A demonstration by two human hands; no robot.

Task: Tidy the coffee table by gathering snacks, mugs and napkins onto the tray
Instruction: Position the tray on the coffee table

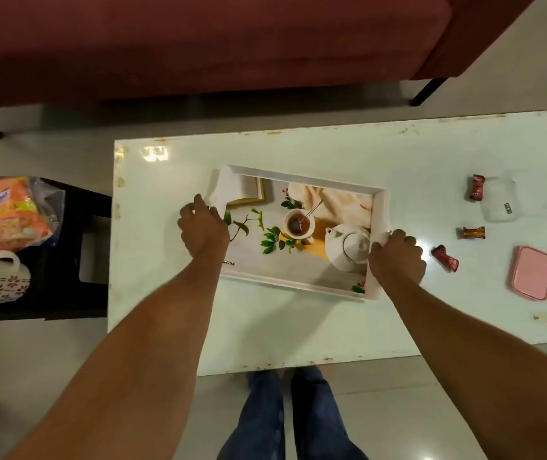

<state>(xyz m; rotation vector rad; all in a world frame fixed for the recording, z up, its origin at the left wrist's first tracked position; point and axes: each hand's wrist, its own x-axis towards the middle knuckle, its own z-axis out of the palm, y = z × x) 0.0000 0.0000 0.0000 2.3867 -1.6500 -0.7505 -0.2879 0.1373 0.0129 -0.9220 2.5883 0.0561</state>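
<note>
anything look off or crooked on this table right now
The tray sits skewed to the table edges, gripped at its ends by the left hand and right hand. A napkin lies over its far left corner rim. Brown chipped spots mark the table's edges.

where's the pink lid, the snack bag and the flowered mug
pink lid (532, 272), head view, middle of its flat top
snack bag (3, 210), head view, orange printed front
flowered mug (0, 283), head view, patterned side under the handle
</note>
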